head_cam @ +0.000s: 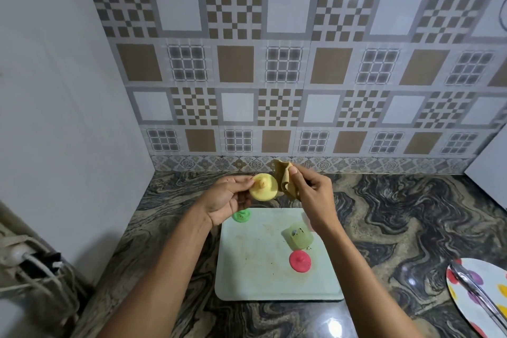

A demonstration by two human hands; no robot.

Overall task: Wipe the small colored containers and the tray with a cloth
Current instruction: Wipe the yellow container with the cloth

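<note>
**Position of the work items.** The yellow lid (262, 189) is held above the table (384, 214), just beyond the far edge of the tray (260, 277). On the tray rest a green lid (241, 215), partly hidden under the left hand, a pale green container (297, 236) and a red lid (300, 261). Dark specks and smears are visible on the tray surface.

**State of the hands.** The yellow lid is pinched at its left rim by the curled thumb and fingers of the left hand (227, 197). A bunched tan cloth (284, 180) is gripped by the right hand (310, 195), and its folds lie against the right edge of the lid.

**Orientation.** The yellow lid is a flat disc, so no long axis is present. Its knobbed face is turned up toward the camera, and the knob axis is tilted slightly away. The pale green container appears to lie on its side; the direction of its open end cannot be determined.

**Hazards.**
- The lid is held at one rim only. It is judged that pressure from the cloth on the opposite edge may twist it out of the pinch and drop it.
- The right forearm passes directly over the pale green container. If the arm is lowered, the container may be knocked and rolled off the tray.
- If the tray is wiped last with a soiled cloth, the specks may be smeared rather than lifted.
</note>
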